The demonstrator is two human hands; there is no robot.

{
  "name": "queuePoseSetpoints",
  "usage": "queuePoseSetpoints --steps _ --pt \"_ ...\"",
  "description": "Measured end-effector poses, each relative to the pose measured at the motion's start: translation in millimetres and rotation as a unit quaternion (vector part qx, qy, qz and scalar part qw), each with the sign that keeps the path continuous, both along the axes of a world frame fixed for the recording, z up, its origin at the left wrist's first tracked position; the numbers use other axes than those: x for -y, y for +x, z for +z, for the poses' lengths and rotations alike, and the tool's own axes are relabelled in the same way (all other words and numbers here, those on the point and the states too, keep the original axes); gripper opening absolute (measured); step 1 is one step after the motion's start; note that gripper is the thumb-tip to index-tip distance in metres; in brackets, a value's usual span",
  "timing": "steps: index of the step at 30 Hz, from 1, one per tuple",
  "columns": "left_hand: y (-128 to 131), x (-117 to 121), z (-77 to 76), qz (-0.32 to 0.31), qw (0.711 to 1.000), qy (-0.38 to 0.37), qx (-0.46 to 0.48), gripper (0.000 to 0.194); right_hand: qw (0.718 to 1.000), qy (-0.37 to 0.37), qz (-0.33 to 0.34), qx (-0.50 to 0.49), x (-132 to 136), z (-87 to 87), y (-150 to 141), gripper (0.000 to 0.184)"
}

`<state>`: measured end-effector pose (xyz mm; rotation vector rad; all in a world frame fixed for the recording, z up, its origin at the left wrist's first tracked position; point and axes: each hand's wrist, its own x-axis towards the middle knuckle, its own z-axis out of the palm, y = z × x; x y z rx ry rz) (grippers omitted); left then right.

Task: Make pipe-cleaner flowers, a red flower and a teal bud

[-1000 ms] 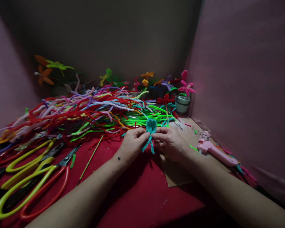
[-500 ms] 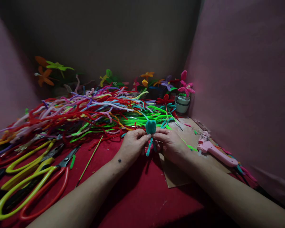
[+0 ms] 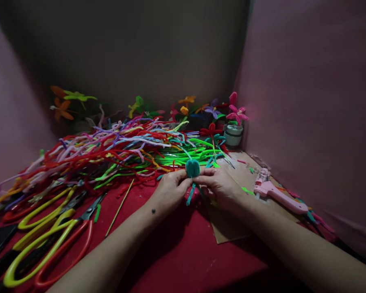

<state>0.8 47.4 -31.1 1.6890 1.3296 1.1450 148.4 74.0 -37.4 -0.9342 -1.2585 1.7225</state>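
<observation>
Our left hand [image 3: 171, 189] and right hand [image 3: 222, 186] meet in front of us, thumbs and fingertips pinching the teal piece [image 3: 192, 168] from both sides at its narrow neck. Neither hand is free; both grasp this one thing. It sits upright between the fingertips, above the red cloth [image 3: 183, 264] and clear of it.

By our judgement the upper part is already shaped: the fuzzy stem forms a compact, rounded head. Below the pinch a teal tail [image 3: 190, 197] hangs loose, so that end looks unfinished. Whether the neck is already twisted tight we cannot tell, as our fingers cover it. We see no other part joined to it.

Beside the right forearm lie the board [image 3: 228, 230] and the pink glue gun [image 3: 279, 197], untouched. To our left rest the scissors [image 3: 90, 212] and a thin stick [image 3: 120, 207], also unheld. Beyond our hands spreads the pile [image 3: 110, 142] of coloured stems, and at the back a finished-looking pink flower [image 3: 238, 114] rises over a pot [image 3: 233, 136].
</observation>
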Motion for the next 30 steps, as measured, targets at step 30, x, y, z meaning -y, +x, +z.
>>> queuePoseSetpoints --steps 30 --pt "-2 18 14.0 0.089 0.917 0.351 -0.165 0.004 0.955 0.247 -0.078 0.142 12 7.3 0 0.016"
